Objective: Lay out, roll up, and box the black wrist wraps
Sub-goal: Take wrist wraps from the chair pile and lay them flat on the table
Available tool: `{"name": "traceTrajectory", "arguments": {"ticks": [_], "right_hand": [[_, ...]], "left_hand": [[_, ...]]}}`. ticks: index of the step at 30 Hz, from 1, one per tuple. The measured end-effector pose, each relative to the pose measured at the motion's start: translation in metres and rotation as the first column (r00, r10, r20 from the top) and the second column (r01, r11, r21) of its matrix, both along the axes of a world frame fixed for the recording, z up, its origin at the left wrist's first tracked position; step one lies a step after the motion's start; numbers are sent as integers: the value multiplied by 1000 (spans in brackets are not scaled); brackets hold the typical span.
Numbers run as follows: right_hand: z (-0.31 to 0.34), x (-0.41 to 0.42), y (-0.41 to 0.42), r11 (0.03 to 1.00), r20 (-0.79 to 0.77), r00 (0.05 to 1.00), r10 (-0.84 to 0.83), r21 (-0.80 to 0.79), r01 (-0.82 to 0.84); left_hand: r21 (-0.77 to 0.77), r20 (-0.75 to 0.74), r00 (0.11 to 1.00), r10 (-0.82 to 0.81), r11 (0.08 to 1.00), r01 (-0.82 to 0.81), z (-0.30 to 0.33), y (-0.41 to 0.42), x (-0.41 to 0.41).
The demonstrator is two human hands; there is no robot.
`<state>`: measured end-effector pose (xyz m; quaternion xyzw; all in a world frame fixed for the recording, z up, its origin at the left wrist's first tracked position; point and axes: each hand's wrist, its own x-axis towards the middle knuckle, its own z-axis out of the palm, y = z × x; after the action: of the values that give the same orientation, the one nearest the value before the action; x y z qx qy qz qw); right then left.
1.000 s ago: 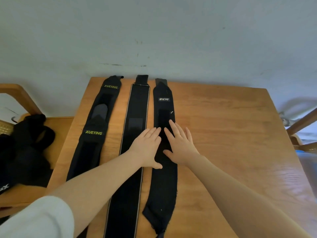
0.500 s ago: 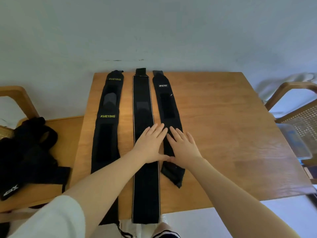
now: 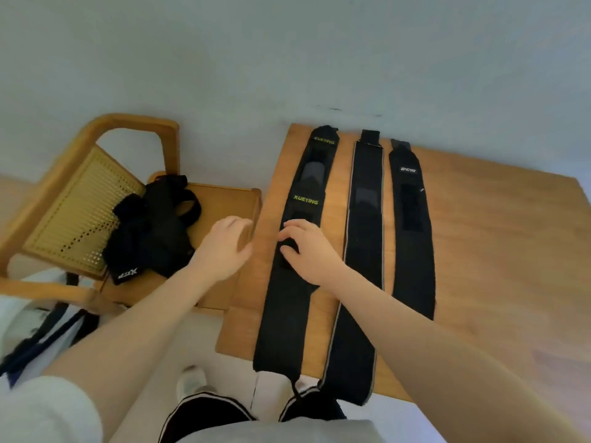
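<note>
Resting its curled fingers on the leftmost long black fabric wrist wrap [image 3: 295,266], seemingly to flatten it, the right hand [image 3: 308,252] holds nothing while the open left hand [image 3: 224,247] reaches toward a black wrap pile [image 3: 153,228] on the wooden chair [image 3: 64,199] beside the wooden table [image 3: 495,251].

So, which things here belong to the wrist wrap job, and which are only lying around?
Job:
- XUEYING wrap, under the right hand
- grey-edged wrap
- third wrap
- heap of black wraps, near the left hand

Lying about:
- wooden chair
- table
</note>
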<state>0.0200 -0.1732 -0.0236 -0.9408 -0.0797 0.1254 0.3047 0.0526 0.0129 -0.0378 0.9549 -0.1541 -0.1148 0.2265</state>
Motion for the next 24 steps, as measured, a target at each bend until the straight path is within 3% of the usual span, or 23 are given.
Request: {"name": "traceTrajectory", "arguments": {"ticks": [6,13,19,24], "right_hand": [[-20,65,102,999,-18,999,41,24,-41],[-56,123,244,976,-189,968,-165,111,188],[-109,147,312,934,-372,874,-311,51,354],[-161,171,335,918,-430,828,-361,-7,396]], "left_hand": [[-9,20,991,130,992,-129,-14,127,43],[103,-72,994,82,992,-74,-31,270,123],[130,-168,986,-14,991,36,-57,334,172],[146,-243,968,-70,983,108,-109,352,204]]}}
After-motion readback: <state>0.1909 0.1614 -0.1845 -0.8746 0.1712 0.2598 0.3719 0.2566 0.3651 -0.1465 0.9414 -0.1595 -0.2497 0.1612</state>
